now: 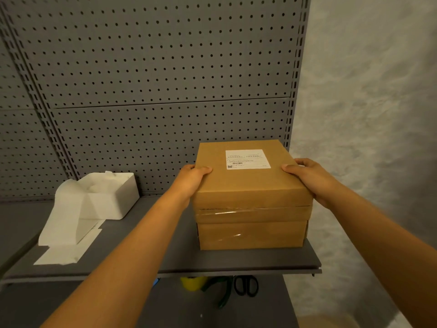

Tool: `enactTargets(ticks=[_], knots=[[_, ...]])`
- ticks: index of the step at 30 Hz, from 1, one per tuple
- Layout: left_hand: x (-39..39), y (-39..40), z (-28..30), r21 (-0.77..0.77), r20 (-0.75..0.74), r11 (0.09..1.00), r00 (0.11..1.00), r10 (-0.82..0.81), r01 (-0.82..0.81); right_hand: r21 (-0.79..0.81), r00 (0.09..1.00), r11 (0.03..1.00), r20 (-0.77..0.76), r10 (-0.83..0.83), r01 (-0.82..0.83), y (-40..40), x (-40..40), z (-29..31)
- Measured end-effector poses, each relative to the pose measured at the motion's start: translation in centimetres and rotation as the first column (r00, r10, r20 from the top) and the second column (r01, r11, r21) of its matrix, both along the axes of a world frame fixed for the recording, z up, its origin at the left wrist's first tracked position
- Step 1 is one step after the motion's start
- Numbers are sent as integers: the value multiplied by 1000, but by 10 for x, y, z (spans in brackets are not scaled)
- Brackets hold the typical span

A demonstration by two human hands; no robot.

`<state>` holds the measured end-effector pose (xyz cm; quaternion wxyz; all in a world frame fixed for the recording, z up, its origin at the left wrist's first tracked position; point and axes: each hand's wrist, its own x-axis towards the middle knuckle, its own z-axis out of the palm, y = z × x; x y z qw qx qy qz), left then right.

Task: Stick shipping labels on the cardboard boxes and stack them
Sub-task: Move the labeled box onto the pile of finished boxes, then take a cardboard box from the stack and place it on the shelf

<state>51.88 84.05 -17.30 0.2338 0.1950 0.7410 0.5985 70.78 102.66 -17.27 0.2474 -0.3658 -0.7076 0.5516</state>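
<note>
Boxes first: the top cardboard box (248,183) sits on the lower box (251,234) at the right end of the grey shelf (165,261), right up against the pegboard (151,74). Its shipping label (247,159) is already stuck flat on the lid, toward the far side. My left hand (192,178) grips the top box's left edge, thumb curled over the lid; my right hand (305,175) grips its right edge the same way, so the box is squeezed between them, both equally near. Its long axis runs away from me toward the pegboard. The top box looks roughly square with the one below, maybe overhanging a touch at the front, so I'd guess the next nudge is straight back. Left of the stack sits a white label dispenser (111,195) with backing paper (63,233) spilling out.
</note>
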Motion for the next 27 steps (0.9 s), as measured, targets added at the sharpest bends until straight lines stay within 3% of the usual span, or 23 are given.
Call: enactTargets(ticks=[7, 11, 13, 15, 16, 18, 22, 24, 27], knots=[[-10, 7, -2, -42, 53, 998, 998, -42, 44, 34, 1000, 999, 4, 5, -6, 2, -4, 3], [-14, 3, 0, -136, 1, 986, 995, -99, 99, 206, 988, 978, 142, -54, 24, -1, -4, 9], [-18, -4, 4, -229, -88, 967, 987, -134, 111, 453, 953, 891, 259, -157, 24, -4, -5, 13], [-22, -14, 10, -283, -267, 958, 956, -125, 46, 735, 916, 678, 274, -293, -3, -11, -10, 19], [-24, -22, 13, -281, -369, 960, 923, -109, 1, 799, 924, 602, 240, -296, -15, -18, -15, 23], [-29, -39, 18, -250, -555, 966, 828, -83, -71, 825, 962, 562, 200, -184, -64, -41, -32, 31], [-40, -83, 21, -289, -840, 925, 529, -121, -248, 859, 974, 459, 218, 67, -224, -104, -82, 37], [-47, -111, 22, -333, -891, 881, 417, -178, -336, 872, 956, 393, 257, 140, -292, -135, -108, 34], [-64, -159, 21, -382, -905, 815, 357, -233, -437, 881, 924, 289, 333, 186, -375, -177, -144, 30]])
